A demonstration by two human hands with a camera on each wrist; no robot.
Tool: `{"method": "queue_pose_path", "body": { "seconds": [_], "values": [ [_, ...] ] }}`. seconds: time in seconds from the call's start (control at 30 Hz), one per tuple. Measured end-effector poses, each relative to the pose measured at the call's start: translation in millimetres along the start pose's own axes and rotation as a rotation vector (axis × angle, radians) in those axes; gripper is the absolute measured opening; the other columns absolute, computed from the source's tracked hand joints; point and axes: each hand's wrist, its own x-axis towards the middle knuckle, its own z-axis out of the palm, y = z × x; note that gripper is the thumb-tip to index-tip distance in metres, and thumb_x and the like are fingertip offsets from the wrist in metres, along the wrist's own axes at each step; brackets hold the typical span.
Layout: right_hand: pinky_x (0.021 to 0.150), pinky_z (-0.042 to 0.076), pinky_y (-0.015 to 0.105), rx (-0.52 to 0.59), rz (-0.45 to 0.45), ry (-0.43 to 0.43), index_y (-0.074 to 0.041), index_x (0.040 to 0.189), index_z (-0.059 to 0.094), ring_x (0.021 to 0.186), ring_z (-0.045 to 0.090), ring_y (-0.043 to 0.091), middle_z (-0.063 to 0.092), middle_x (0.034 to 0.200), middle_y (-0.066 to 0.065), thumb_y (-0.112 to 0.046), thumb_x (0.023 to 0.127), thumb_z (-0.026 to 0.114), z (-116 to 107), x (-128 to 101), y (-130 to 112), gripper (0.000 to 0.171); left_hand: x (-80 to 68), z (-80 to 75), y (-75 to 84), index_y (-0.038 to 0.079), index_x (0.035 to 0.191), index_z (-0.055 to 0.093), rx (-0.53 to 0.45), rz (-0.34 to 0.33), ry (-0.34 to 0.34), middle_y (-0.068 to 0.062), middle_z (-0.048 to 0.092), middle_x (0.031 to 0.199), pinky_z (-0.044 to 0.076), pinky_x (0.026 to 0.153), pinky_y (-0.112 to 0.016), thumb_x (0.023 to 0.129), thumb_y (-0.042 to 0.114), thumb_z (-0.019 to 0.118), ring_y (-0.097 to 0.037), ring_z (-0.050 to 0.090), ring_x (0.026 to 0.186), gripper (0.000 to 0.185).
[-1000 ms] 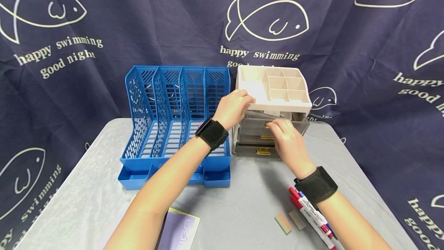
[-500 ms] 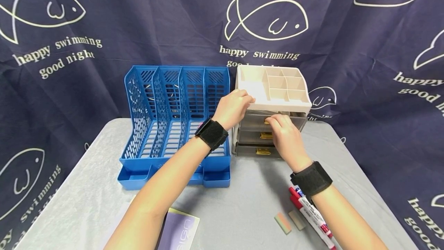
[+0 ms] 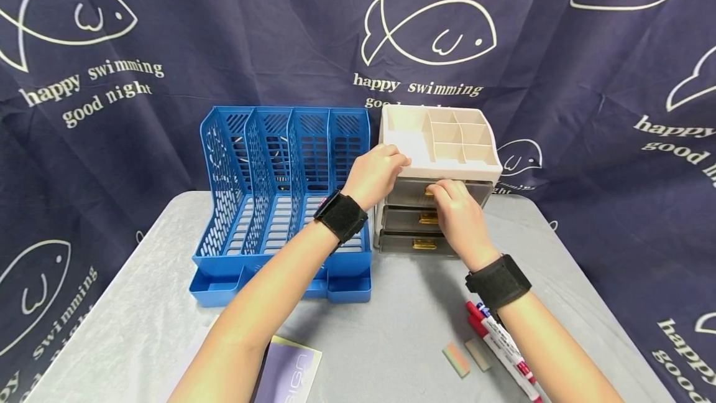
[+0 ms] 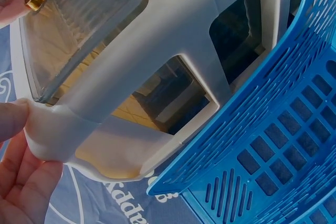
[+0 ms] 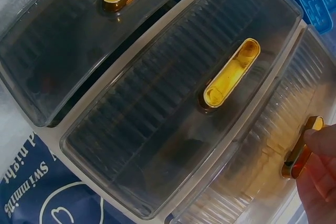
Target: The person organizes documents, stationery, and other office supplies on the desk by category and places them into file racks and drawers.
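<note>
A small desktop drawer unit [image 3: 442, 171] with a white compartment top and smoky see-through drawers stands at the back right. My left hand [image 3: 376, 174] grips its front left corner, thumb on one side and fingers on the other in the left wrist view. With thumb and fingers, my right hand [image 3: 461, 222] pinches the gold handle [image 5: 304, 148] of the top drawer [image 3: 407, 193]. That drawer sits nearly flush under the white top, and light brown shows through it. Beneath are the middle drawer [image 5: 173, 98] and the bottom drawer [image 3: 399, 243], each with a gold handle.
A blue file rack [image 3: 282, 261] with upright dividers stands left of the unit. Red and blue markers [image 3: 498, 338] lie by my right forearm, near a striped block [image 3: 456, 359] and a greyish block [image 3: 478, 354]. Under my left forearm lies a purple booklet [image 3: 288, 369].
The top drawer has slid back into the unit, pushed by my right hand at its handle. My left hand has stayed on the corner.
</note>
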Motion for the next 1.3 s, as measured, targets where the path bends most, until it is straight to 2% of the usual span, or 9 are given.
{"method": "queue_pose_path", "body": {
  "seconds": [0.17,0.37,0.63,0.93,1.1,1.3],
  "values": [
    [0.081,0.048,0.041,-0.005,0.008,-0.011,0.005,0.098,0.062,0.092,0.055,0.033,0.059,0.098,0.015,0.018,0.077,0.056,1,0,1,0.026,0.3,-1.3,1.3,0.013,0.104,0.072,0.002,-0.011,-0.024,0.0,0.067,0.099,0.052,0.077,-0.027,0.093,0.01,0.058,-0.016,0.06,0.097,0.018],
    [0.08,0.048,0.041,0.0,0.007,-0.017,0.005,0.098,0.061,0.091,0.054,0.033,0.059,0.097,0.015,0.015,0.077,0.058,2,1,2,0.023,-0.2,-1.7,1.2,0.013,0.105,0.072,-0.001,-0.011,-0.02,-0.001,0.066,0.099,0.052,0.078,-0.027,0.092,0.009,0.059,-0.016,0.061,0.097,0.019],
    [0.075,0.05,0.044,0.019,-0.039,0.037,0.004,0.099,0.062,0.088,0.056,0.033,0.059,0.096,0.015,0.004,0.08,0.065,2,-10,-3,0.019,-1.3,-1.0,0.2,0.013,0.107,0.071,-0.007,-0.005,-0.019,-0.002,0.066,0.1,0.052,0.079,-0.028,0.092,0.009,0.058,-0.016,0.061,0.097,0.02],
    [0.074,0.051,0.042,0.01,-0.058,-0.042,0.002,0.093,0.063,0.084,0.057,0.032,0.06,0.092,0.013,0.003,0.075,0.071,12,-31,0,0.019,-0.6,-0.6,0.0,0.014,0.107,0.071,0.003,-0.006,-0.022,-0.001,0.066,0.099,0.052,0.078,-0.028,0.092,0.01,0.059,-0.016,0.06,0.097,0.02],
    [0.075,0.05,0.041,0.027,-0.059,-0.082,0.0,0.091,0.063,0.083,0.056,0.03,0.059,0.09,0.01,0.003,0.075,0.072,19,-37,1,0.019,-0.7,-0.4,-0.1,0.014,0.107,0.071,0.003,-0.005,-0.017,-0.001,0.066,0.099,0.052,0.078,-0.027,0.092,0.01,0.059,-0.016,0.06,0.097,0.019],
    [0.071,0.05,0.039,0.038,-0.044,-0.102,0.0,0.091,0.063,0.083,0.055,0.029,0.058,0.089,0.009,0.007,0.074,0.069,24,-42,2,0.02,-0.2,-1.1,0.5,0.014,0.106,0.072,0.0,-0.003,-0.012,-0.001,0.067,0.099,0.052,0.078,-0.027,0.092,0.01,0.059,-0.016,0.06,0.097,0.019]
  ]
}}
